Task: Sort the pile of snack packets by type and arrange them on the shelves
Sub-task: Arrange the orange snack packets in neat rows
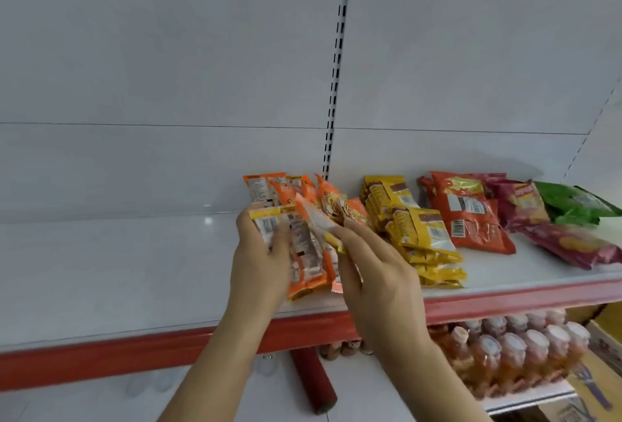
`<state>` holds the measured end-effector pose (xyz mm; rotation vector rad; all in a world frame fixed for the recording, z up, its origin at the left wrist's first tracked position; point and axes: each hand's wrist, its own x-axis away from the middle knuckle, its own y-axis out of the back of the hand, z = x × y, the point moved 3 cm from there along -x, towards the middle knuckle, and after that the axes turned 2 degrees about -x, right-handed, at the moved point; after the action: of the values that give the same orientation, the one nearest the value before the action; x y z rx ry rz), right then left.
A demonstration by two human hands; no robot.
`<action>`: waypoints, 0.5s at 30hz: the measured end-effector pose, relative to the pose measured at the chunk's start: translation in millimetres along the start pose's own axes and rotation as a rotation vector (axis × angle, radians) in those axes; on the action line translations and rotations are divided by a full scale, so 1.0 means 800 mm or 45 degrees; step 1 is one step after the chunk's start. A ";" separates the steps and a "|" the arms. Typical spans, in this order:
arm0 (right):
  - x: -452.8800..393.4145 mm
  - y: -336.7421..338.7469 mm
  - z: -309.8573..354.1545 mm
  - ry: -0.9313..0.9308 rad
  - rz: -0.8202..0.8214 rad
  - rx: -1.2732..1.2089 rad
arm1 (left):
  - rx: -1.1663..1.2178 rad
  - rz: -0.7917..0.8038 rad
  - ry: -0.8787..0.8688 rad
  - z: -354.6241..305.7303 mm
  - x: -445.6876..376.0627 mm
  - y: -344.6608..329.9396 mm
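Left hand (261, 253) grips fanned bundle of orange packets (303, 253) above white shelf (117, 270). Right hand (377, 273) pinches one packet, seemingly from same bundle. Right along shelf: yellow packets (417, 229), red packets (468, 213), purple packets (552, 229), green packet (575, 203). Bottles (511, 354) on lower shelf, blurred.

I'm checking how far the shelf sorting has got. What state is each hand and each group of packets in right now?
left hand: grips a fanned bundle of orange packets.
right hand: pinches one packet in that bundle.
orange packets: held above the shelf, more lying behind.
yellow packets: stacked flat on the shelf.
red packets: lying overlapped.
purple packets: lying flat.
green packets: lying at the far right.
bottles: upright, capped, on the lower shelf.
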<state>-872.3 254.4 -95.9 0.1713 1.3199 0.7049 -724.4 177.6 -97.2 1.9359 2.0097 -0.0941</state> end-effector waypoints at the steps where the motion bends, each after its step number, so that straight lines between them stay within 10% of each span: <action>1: 0.006 -0.011 0.010 0.047 0.021 -0.019 | 0.075 0.012 0.027 -0.004 0.002 -0.001; 8: 0.018 -0.023 0.032 -0.022 0.416 -0.502 | 0.229 0.043 0.119 -0.004 -0.009 0.017; 15: 0.022 -0.034 -0.027 -0.287 0.759 0.205 | 0.307 0.010 0.173 0.016 -0.022 0.042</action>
<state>-881.1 237.0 -129.4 0.7750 1.1079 1.0430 -688.8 159.3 -98.1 2.1487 2.1640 -0.2177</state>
